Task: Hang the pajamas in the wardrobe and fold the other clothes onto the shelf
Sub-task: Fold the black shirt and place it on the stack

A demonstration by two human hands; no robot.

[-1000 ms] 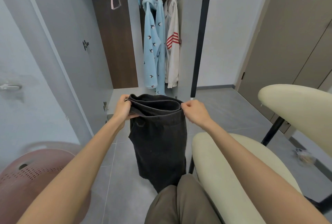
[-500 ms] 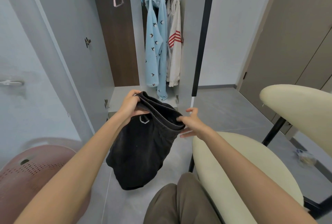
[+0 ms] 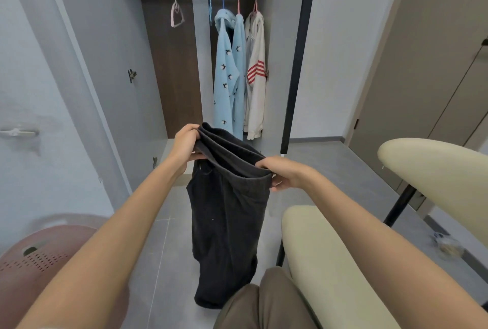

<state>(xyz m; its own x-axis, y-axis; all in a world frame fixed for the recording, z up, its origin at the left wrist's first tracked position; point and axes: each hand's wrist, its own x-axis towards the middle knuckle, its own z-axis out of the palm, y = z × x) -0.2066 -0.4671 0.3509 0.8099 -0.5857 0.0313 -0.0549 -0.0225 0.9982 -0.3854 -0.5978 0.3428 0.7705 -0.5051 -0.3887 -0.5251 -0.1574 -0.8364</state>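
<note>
Black cloth, seemingly a pair of dark trousers or shorts (image 3: 227,223), hangs in the air before an open wardrobe (image 3: 169,77), above the grey floor and just left of a cream chair seat (image 3: 330,262). The left hand (image 3: 184,143) grips the far end of the waistband, fingers curled over its edge; the right hand (image 3: 285,172) pinches the near end. The waistband is uppermost, slanting from far left to near right. The long axis drops straight down, hem lowest beside the person's knee. To fold well, it probably helps to pull the waistband taut, let both legs hang matched, then double the garment before moving it to the low shelf (image 3: 167,147).
</note>
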